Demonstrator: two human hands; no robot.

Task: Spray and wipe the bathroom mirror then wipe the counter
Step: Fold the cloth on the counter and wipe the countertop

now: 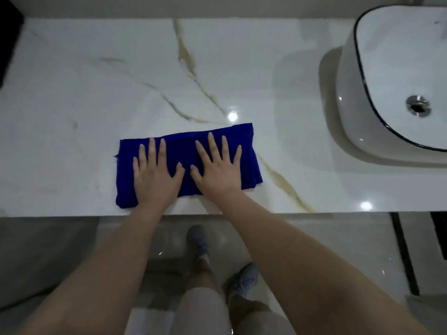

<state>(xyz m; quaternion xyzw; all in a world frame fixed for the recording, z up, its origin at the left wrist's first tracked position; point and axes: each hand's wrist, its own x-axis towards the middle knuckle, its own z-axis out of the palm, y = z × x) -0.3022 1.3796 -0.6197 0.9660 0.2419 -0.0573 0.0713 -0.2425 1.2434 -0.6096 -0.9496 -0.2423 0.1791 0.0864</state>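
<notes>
A folded blue cloth (183, 143) lies flat on the white marble counter (101, 97) near its front edge. My left hand (154, 175) presses on the cloth's left half with straight, spread fingers. Beside it, my right hand (217, 168) presses flat on the right half, fingers also spread. The thumbs of both hands nearly meet in the middle of the cloth. No mirror or spray bottle is in view.
A white vessel sink (396, 76) with a dark rim and a metal drain (418, 107) stands on the counter at the right. A dark object (8, 32) sits at the far left edge. Below the counter's front edge are the floor and my shoes (244, 279).
</notes>
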